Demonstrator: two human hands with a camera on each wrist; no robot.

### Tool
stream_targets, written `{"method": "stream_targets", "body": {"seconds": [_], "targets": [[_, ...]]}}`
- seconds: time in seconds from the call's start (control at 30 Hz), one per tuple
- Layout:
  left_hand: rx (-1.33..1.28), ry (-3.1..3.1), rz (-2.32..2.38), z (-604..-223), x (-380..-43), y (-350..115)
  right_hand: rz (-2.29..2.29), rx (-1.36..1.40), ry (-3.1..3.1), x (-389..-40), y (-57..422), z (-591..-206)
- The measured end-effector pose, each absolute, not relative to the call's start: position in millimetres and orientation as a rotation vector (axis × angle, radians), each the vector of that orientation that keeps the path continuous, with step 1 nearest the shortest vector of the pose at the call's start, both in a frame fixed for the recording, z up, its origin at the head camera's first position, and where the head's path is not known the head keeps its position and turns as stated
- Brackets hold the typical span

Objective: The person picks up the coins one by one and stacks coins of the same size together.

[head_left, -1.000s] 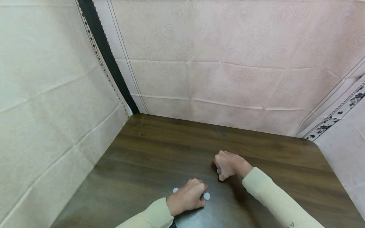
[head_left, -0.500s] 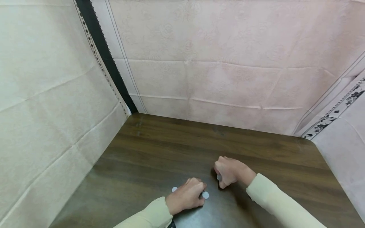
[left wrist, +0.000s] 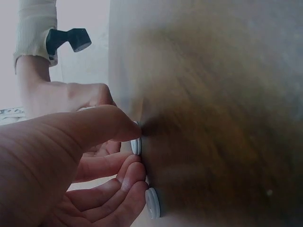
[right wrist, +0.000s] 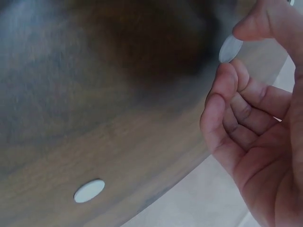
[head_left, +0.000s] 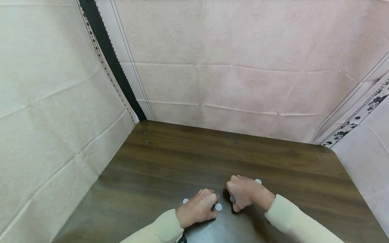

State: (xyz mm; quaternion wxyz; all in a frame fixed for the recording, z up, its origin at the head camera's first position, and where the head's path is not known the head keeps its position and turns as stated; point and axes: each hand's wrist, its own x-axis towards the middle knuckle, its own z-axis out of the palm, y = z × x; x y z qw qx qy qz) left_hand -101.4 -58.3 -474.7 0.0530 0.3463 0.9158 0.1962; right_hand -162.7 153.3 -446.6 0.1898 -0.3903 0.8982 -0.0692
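Note:
Near the table's front, my left hand (head_left: 199, 207) has its thumb and forefinger at the edges of a small white disc (left wrist: 136, 142), pinching it at the tabletop. Another white disc (head_left: 185, 201) lies just left of that hand, beside its outer fingers in the left wrist view. Slightly farther right, my right hand (head_left: 244, 191) pinches a third disc (right wrist: 231, 48) between thumb and fingertip, low over the wood. One more white disc (right wrist: 89, 191) lies flat beyond the right wrist. The discs' exact kind cannot be told.
The dark wooden table (head_left: 182, 148) ends at a cloth-covered back wall (head_left: 237, 84). Pale cloth (head_left: 54, 135) also hangs along the left side, and more cloth (head_left: 367, 162) along the right. A dark wrist device (left wrist: 71, 40) sits on the right forearm.
My right hand has moved toward the table's front with its disc, closer to the left hand's level. A disc behind it has come into view. The left hand has stayed nearly still.

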Motion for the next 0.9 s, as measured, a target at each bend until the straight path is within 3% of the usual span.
{"method": "stream_targets", "body": {"seconds": [0.9], "targets": [[1.06, 2.844, 0.473, -475, -103, -56, -0.268, -1.189, 2.648, -129, 160, -454]]}}
